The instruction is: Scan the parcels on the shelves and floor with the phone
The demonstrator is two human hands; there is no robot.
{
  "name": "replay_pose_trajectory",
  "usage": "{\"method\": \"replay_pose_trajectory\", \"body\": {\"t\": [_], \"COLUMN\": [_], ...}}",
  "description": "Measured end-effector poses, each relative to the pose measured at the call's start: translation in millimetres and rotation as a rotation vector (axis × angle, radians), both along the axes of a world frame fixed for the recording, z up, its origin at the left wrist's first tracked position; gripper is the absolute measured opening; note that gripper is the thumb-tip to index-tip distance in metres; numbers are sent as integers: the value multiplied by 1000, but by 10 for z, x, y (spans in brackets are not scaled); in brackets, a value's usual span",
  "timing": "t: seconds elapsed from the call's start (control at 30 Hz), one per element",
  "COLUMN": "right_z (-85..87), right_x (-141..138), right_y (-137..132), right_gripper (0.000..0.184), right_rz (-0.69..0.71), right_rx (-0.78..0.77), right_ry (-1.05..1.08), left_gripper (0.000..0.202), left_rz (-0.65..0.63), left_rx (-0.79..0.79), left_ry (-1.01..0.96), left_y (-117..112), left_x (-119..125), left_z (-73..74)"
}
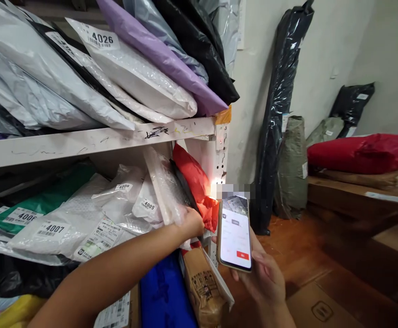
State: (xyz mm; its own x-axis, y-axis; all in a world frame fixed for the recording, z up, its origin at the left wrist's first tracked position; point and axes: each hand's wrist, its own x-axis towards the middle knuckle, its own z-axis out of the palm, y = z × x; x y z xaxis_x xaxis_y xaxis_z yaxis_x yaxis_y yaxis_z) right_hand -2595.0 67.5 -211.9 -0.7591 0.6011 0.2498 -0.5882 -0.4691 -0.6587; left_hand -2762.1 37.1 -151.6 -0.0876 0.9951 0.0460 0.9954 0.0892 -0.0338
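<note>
My left hand (191, 221) reaches into the lower shelf, closed on the edge of a clear-and-white plastic parcel bag (164, 184) that stands tilted; its fingertips are partly hidden. A red parcel bag (192, 171) and a dark one sit just behind this hand. Left of it lie white parcels, one labelled 4009 (147, 204), another labelled 4007 (53, 230). In my right hand (265, 269) is a smartphone (235, 234), screen toward me, with a camera picture at the top and a red button low down. A bright light glows by the phone's upper left corner.
Leaning parcels, including one marked 4026 (116, 54), fill the upper shelf (99, 145). Below my left hand stand a blue parcel (164, 291) and a brown-wrapped box (204, 284). A long black-wrapped package (277, 114) leans on the wall; a red parcel (363, 152) lies on cartons at right.
</note>
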Motion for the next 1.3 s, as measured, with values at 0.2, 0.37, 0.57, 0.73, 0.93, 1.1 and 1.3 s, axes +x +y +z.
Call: {"method": "replay_pose_trajectory", "body": {"t": [0.2,0.37,0.57,0.73,0.93,1.1,1.3], "right_z": [-139,-114,133,198,219,168,69], "right_x": [35,-188,-682,-892,-874,-902,-988], "right_y": [93,162,160,182,259,295,220], "right_gripper": [83,75,74,79,78,76,69], "right_rz": [-1,18,86,46,83,94,44], "right_rx": [-27,-17,-3,25,11,16,-59], "right_ry": [34,99,194,225,229,203,234], "left_gripper": [51,62,36,30,37,39,57], "left_rz": [346,697,645,606,409,236,717], "left_rx": [372,313,415,628,975,718,351], "left_ry": [246,-85,68,286,-253,-579,-622], "left_y": [-394,39,-136,-549,-875,-1127,-356], "left_x": [-106,-429,-546,-596,-815,-939,-1198], "left_z": [326,860,656,328,34,136,934]}}
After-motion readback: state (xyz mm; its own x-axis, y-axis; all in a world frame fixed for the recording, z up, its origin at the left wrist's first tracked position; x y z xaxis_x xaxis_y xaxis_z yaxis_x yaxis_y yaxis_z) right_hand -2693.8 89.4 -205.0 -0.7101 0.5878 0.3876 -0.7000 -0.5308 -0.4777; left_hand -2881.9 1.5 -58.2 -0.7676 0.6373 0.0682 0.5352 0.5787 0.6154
